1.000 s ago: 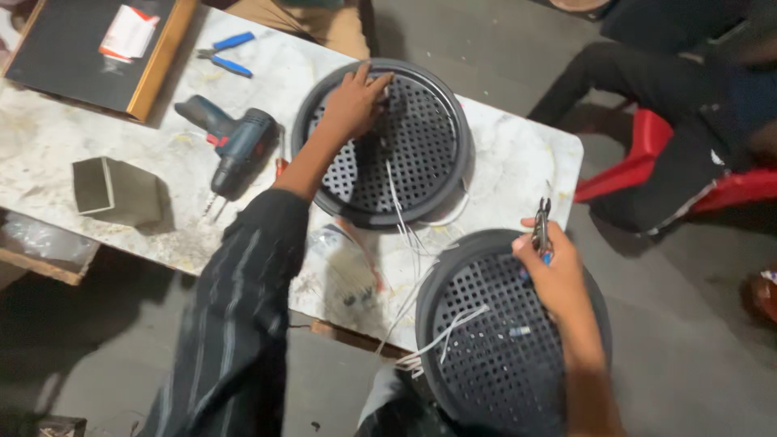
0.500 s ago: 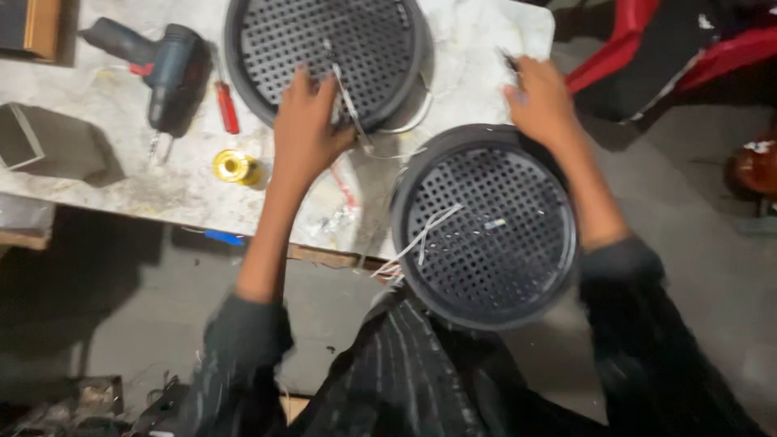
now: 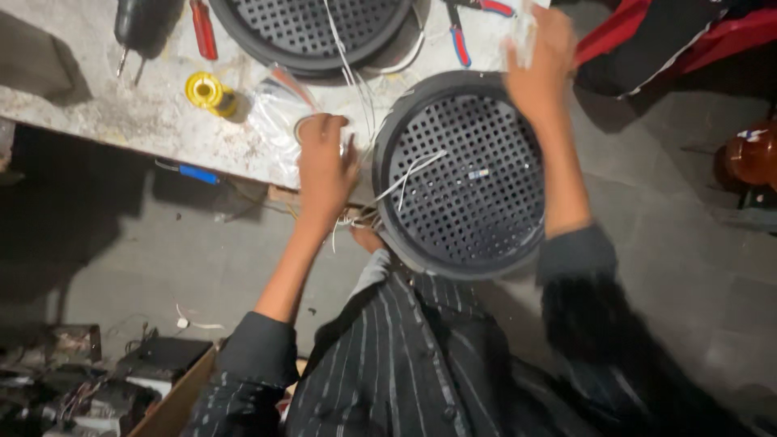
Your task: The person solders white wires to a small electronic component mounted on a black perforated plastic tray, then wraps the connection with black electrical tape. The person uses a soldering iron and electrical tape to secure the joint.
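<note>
From the head view we have a round black perforated grille (image 3: 465, 174) resting on our lap, its far rim against the edge of the table (image 3: 121, 113), with thin white wires (image 3: 409, 174) lying across its face and trailing off its left side, loose rather than fixed, so we judge the wiring on this piece unfinished. Our left hand (image 3: 324, 166) is closed over something small at the table edge by a clear plastic bag (image 3: 275, 101); what it grips we cannot tell. Our right hand (image 3: 538, 61) is raised at the grille's far rim, blurred, seemingly pinching something pale. A second grille (image 3: 312, 28) sits on the table with white wires over it too, beside a yellow spool (image 3: 206, 91), a red screwdriver (image 3: 202, 28) and a drill (image 3: 142, 24).
</note>
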